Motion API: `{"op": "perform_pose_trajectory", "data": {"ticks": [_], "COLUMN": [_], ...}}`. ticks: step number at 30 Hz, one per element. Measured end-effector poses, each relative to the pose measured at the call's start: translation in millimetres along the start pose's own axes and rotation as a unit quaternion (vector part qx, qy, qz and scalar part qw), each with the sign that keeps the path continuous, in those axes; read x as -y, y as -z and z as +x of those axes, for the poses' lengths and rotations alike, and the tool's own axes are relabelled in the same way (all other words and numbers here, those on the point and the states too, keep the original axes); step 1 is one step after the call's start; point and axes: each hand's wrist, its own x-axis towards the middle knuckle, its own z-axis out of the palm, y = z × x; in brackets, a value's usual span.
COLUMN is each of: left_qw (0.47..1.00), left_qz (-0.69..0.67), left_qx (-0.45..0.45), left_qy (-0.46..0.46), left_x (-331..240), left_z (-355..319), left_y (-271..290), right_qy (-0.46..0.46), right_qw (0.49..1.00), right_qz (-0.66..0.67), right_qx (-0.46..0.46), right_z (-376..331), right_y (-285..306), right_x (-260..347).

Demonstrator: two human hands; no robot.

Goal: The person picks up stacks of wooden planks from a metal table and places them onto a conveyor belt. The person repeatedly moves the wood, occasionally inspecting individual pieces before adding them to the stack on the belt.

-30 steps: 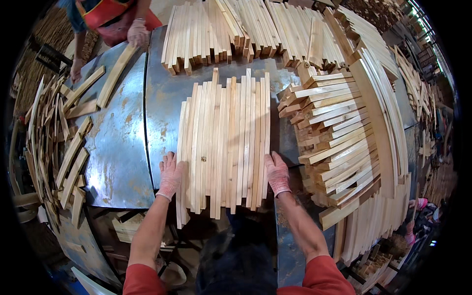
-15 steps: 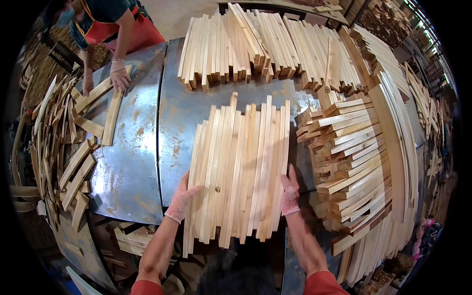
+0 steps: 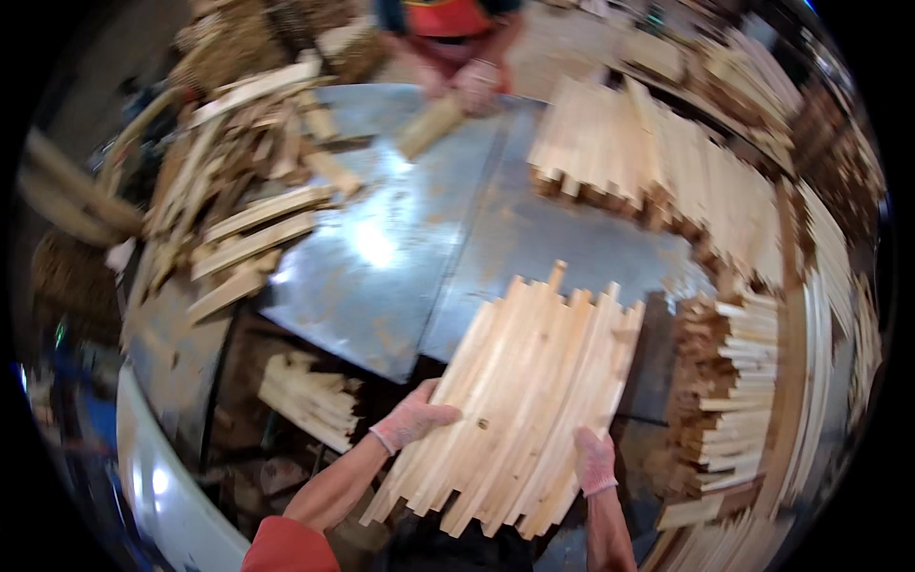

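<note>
A: Start at the grip; the left hand (image 3: 412, 422) in its pale knit glove lies with fingers spread flat along the left edge of the fan of pale, flat wooden slats (image 3: 519, 405), pressing inward; the right hand (image 3: 595, 460), gloved the same, pinches the lower right edge, thumb on top.

B: So nothing is wrapped around the bundle; it is only squeezed from two sides. Where does it sit?

A: Tilted, its far ends up toward the right; its near part hangs past the edge of the grey sheet-metal desk (image 3: 400, 276), over a dark gap where short offcuts (image 3: 310, 400) lie.

B: Then that is the risk, I think; loose slats held by side pressure alone could buckle upward in the middle, or the middle ones could slip out and drop into the gap.

A: The ends are also uneven, so one jutting slat could catch on the stepped stack of slats (image 3: 739, 381) just beside it on the right, and scatter the fan.

B: And across the desk?

A: Another person's gloved hand (image 3: 477, 81) holds a short wooden block (image 3: 429, 124), well apart; beside it on the left lies a loose heap of rough sticks (image 3: 253, 181).
</note>
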Motion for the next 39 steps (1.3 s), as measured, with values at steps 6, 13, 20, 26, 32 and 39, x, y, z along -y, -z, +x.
{"op": "perform_pose_trajectory", "data": {"ticks": [6, 13, 20, 26, 32, 39], "left_qw": [0.991, 0.933, 0.846, 0.781, 0.737, 0.726], "left_qz": [-0.017, -0.112, -0.204, -0.325, -0.324, -0.252], "left_qx": [-0.077, -0.216, -0.354, -0.408, -0.529, -0.606], "left_qy": [-0.105, -0.266, -0.343, -0.343, -0.269, -0.207], "left_x": [16, 108, 236, 397, 469, 502], "left_z": [-159, -378, -658, -807, -928, -1017], "left_y": [40, 104, 123, 172, 193, 300], "right_qy": [0.035, 0.056, -0.02, -0.101, -0.105, -0.097], "right_qw": [0.985, 0.923, 0.808, 0.707, 0.654, 0.606], "right_qz": [-0.011, -0.068, -0.164, -0.298, -0.388, -0.448], "right_qx": [0.168, 0.374, 0.566, 0.634, 0.641, 0.65], "right_z": [-55, -210, -374, -511, -645, -741], "right_y": [-58, -198, -292, -367, -394, -450], "right_x": [-15, -37, -169, -323, -439, -524]}}
